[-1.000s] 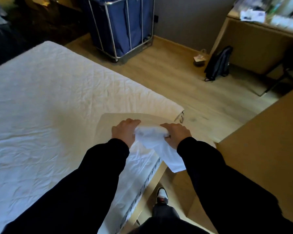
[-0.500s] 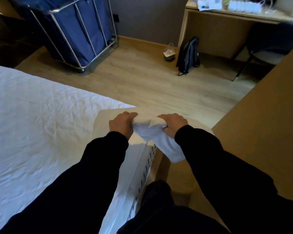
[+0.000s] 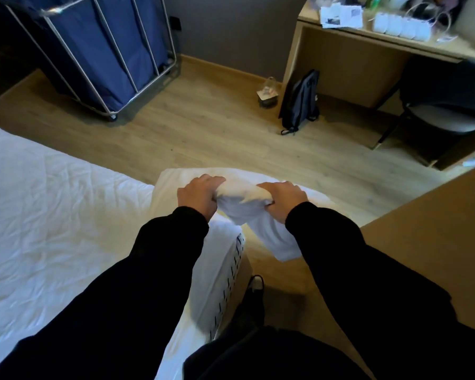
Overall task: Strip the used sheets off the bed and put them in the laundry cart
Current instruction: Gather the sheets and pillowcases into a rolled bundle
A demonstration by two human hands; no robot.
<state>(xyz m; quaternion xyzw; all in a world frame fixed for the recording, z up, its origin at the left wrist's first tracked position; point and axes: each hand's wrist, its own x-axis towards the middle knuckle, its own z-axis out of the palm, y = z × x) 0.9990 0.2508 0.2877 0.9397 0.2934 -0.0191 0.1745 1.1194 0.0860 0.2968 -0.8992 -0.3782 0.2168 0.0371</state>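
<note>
A folded white sheet (image 3: 244, 207) is bunched between both hands above the bed's right corner. My left hand (image 3: 199, 197) grips its left end and my right hand (image 3: 281, 200) grips its right end; a loose tail hangs down toward the floor. Under the hands lies a flat white piece of linen (image 3: 173, 182), held out over the corner. The bed (image 3: 52, 215) fills the left side, covered by a quilted white pad. The blue laundry cart (image 3: 107, 50) with a metal frame stands at the upper left, across the wooden floor.
A dark backpack (image 3: 299, 102) leans against a wooden desk (image 3: 346, 53) at the upper right, beside a small floor item (image 3: 268, 93). A dark chair (image 3: 444, 105) sits at the far right. A wooden panel (image 3: 436, 242) stands on my right. My shoe (image 3: 254, 286) is beside the mattress.
The view has swung right and away from the bed, bringing the cart to the upper left. Both hands keep their grip on the bunched sheet.
</note>
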